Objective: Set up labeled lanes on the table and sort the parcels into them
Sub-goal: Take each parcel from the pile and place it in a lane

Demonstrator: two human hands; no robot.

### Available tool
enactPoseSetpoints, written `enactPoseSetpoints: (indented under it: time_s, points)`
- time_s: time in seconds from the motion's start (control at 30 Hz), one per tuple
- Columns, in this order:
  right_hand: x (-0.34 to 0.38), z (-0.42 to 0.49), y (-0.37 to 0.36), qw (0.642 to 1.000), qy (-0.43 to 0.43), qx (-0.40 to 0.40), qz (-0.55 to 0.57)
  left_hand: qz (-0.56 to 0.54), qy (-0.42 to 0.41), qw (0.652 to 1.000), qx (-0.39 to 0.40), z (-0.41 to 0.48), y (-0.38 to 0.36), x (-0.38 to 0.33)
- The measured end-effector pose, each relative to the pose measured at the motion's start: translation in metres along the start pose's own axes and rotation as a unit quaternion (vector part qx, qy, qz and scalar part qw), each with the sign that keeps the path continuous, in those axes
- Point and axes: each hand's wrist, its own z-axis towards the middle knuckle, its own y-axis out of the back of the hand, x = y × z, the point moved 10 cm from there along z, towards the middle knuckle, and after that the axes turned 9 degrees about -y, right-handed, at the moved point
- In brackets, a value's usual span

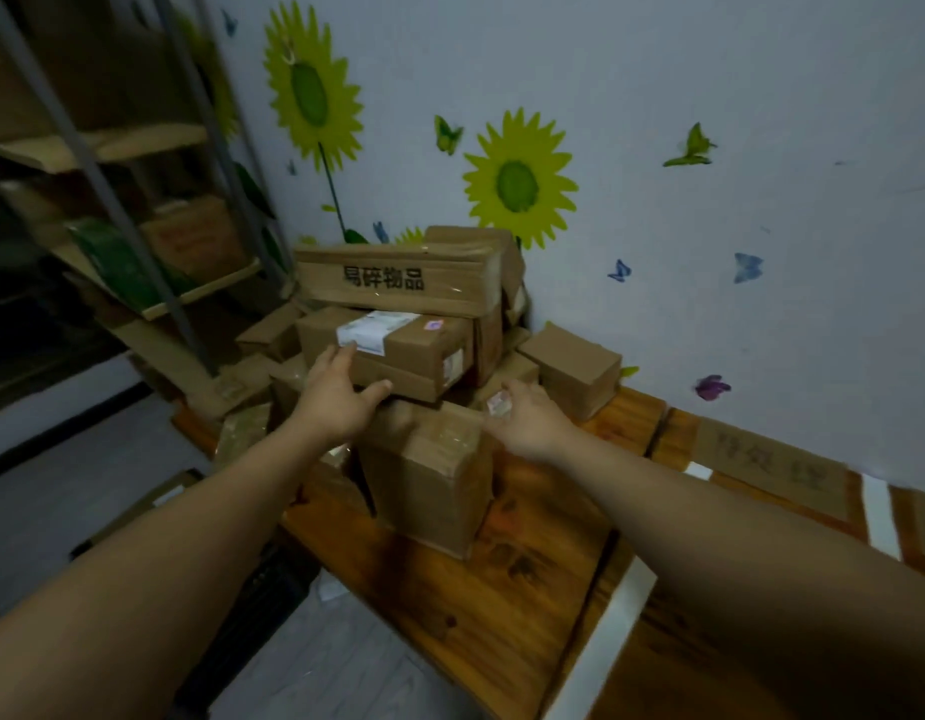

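Stacked boxes (408, 345) block the space directly ahead of the left hand (335, 394) and right hand (527, 423). The wall (735, 226) closes the room behind the stack, and a shelf rack (138, 210) stands beyond the left hand. Bare table (450, 615) lies open below and right of the right hand, crossed only by flat tape strips (612, 627).

Two hands showed: a left hand (340, 402) and a right hand (527, 423). At least nine cardboard parcels (398, 278) were heaped together; the exact number was unclear. There were three white tape strips (613, 621), one readable cardboard lane label (772, 459) and two large sunflower stickers (520, 184).
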Motion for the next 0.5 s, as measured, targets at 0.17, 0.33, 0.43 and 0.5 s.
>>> enactPoseSetpoints:
  time_s: [0.17,0.33,0.43,0.5]
  points:
    - [0.055,0.048,0.057,0.989,0.027,-0.09,0.114,0.001,-0.001,0.997,-0.072,0.061,0.05,0.008]
    - [0.088,0.09,0.095,0.979,-0.007,-0.161,0.124,-0.029,-0.009,0.997,-0.071,0.138,0.072,0.029]
    - [0.098,0.107,0.102,0.972,-0.03,-0.189,0.139,-0.064,-0.003,0.996,-0.056,0.184,0.071,0.049]
    - [0.102,0.113,0.1,0.966,-0.042,-0.207,0.147,-0.09,0.012,0.995,-0.037,0.211,0.067,0.064]
